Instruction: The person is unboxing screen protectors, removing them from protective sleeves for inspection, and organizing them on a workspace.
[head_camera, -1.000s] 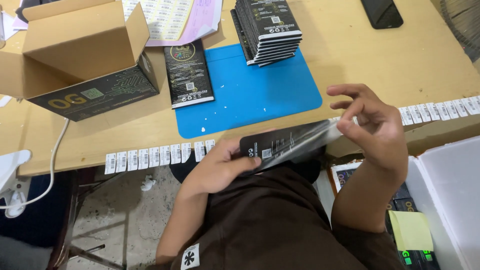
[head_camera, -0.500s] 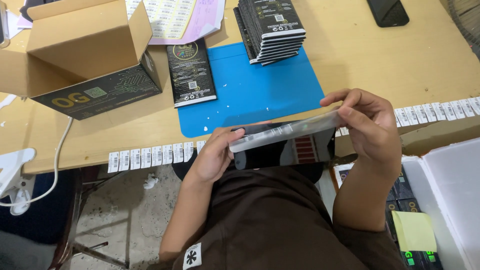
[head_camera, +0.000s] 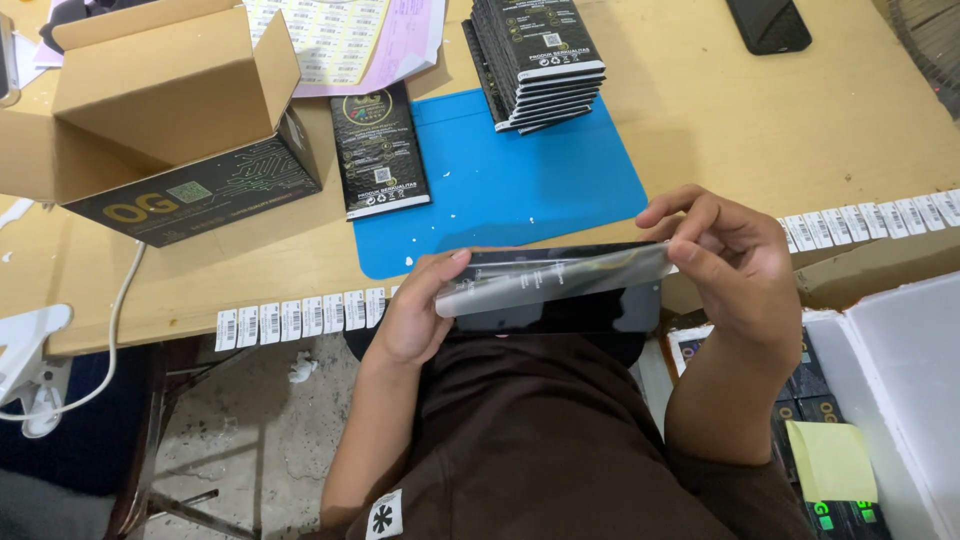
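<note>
Both hands, left (head_camera: 415, 320) and right (head_camera: 740, 270), pinch a thin black pack (head_camera: 555, 290) by its ends, near the table's (head_camera: 700, 130) edge; likely light, stiff, slippery. A stack (head_camera: 540, 60) sits far behind on a blue mat (head_camera: 500, 190).

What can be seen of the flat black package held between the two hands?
The flat black package is a thin, glossy rectangle, seemingly in a clear shiny sleeve that catches light along its upper half. Small pale print shows near its left end. It is held level above the person's lap, just off the table edge, long side running left to right, face tilted toward the camera. The left hand grips its left end with the thumb on top; the right hand pinches its right end with the fingertips. Nothing else touches it.
</note>
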